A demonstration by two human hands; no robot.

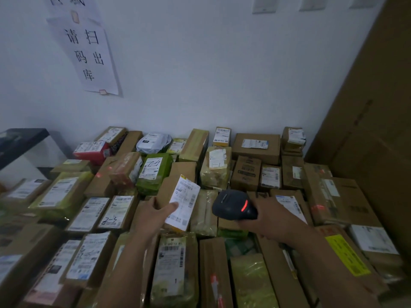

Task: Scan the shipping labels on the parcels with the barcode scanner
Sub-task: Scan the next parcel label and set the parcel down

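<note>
Two bare hands, head view, above a dense spread of parcels (255,147) set against a smooth white wall (211,74). Left hand (153,215) curled round one small brown cardboard held parcel (165,190), raised and tilted, thumb flat on its white rectangular shipping label (185,201) with printed barcodes. Right hand (273,221) wrapped closed round the grip of one barcode scanner (233,205): matte black plastic, rounded head, one red strip glowing on its back, just right of the held parcel and apart from it.

Several dozen parcels in all, too many for an exact count: mostly box-shaped brown cartons, many taped, nearly all with white paper labels, some with handwritten marks. Among them, one glossy red carton (91,151), one crumpled white-grey plastic mailer (153,142), one wrinkled green bag (153,172), one bright yellow sticker (347,255) on a carton at lower right. Red scan glow (104,172) on brown cardboard at left centre.

One paper notice (89,52) taped to the wall, five large black characters. One tall plain cardboard panel (378,107) upright at right.
</note>
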